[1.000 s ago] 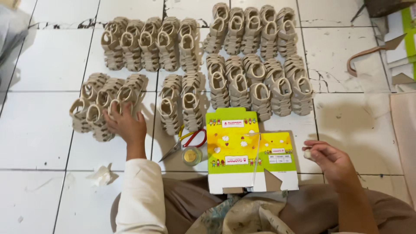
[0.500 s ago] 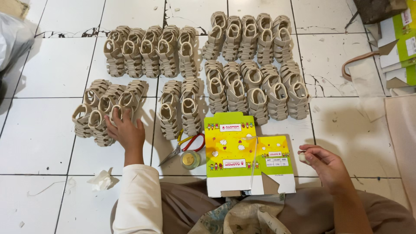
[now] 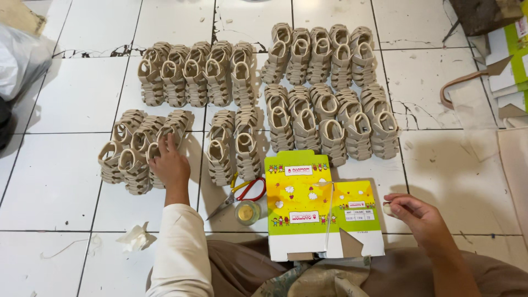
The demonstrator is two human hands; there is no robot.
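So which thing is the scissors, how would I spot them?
Start at the yellow-green box on the white tiled floor. Just left of it, by a small round jar, lie the scissors. Their red loop handles set them apart from the many beige sandals around.

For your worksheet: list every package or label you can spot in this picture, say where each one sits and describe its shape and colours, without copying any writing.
Shoe box: flat unfolded carton on the floor between the hands, yellow and green with white base, small cartoon figures.
White labels: small rectangles on the box's right panel.
More cartons: stacked at the right edge, white and green, partly cut off.
Plastic bag: far left edge, crumpled, greyish-clear.
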